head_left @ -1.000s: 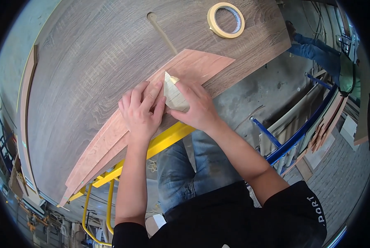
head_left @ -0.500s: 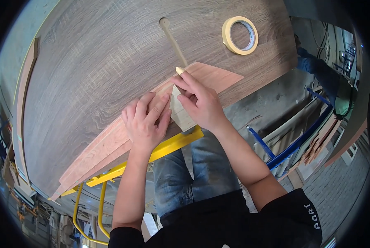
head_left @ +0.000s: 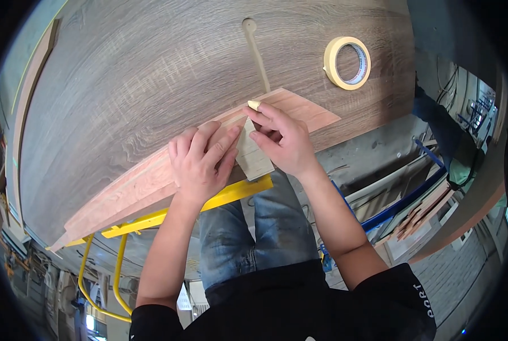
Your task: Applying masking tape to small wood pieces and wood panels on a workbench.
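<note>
Long reddish veneer strips (head_left: pixel 134 187) lie side by side along the near edge of a brown wood-grain board (head_left: pixel 146 85). My left hand (head_left: pixel 203 159) presses on them, its fingers stretched out and holding nothing. Between my hands lies a pale, pointed veneer piece (head_left: pixel 255 159), its wide end reaching past the board's edge. My right hand (head_left: pixel 285 136) has its thumb and curled fingers around the pale piece's tip. Yellow tape covers one fingertip of that hand. A wider reddish veneer end (head_left: pixel 310 113) extends to the right beyond it.
A roll of cream masking tape (head_left: pixel 347 63) lies at the board's far right. A narrow groove (head_left: pixel 256 57) with a round end runs across the board. Below its near edge is a yellow metal stand (head_left: pixel 239 192). Wood offcuts (head_left: pixel 427 213) sit on a blue rack to the right.
The view has shifted, so the board and tape roll appear farther right. Both hands stay at the veneer, with my right thumb and fingers slightly moved about the pale piece's tip.
</note>
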Available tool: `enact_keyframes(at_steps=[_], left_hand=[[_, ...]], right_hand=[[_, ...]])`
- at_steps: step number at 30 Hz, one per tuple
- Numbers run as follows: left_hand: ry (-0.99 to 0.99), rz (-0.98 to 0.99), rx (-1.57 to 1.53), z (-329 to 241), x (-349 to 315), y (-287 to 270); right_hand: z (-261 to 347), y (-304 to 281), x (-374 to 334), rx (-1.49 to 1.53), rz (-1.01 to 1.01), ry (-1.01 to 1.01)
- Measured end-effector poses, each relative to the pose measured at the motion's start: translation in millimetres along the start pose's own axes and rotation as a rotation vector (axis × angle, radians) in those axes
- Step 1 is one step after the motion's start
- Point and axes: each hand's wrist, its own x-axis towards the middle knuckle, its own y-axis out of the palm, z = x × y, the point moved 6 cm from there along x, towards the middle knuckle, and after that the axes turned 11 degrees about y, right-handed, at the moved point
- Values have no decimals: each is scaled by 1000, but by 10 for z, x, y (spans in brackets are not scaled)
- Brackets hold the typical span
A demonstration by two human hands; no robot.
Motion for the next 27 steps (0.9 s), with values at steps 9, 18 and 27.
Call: enact_keyframes(at_steps=[9,18,27], left_hand=[[-1,-7,6,-1,-3,-17],[2,-8,7,-11,11,-10],[6,-14,9,-12,-7,-6]], right_hand=[[-15,-7,10,137,2,118],[-26,-9,12,63,19,46],[-59,14,-15,124,-24,68]])
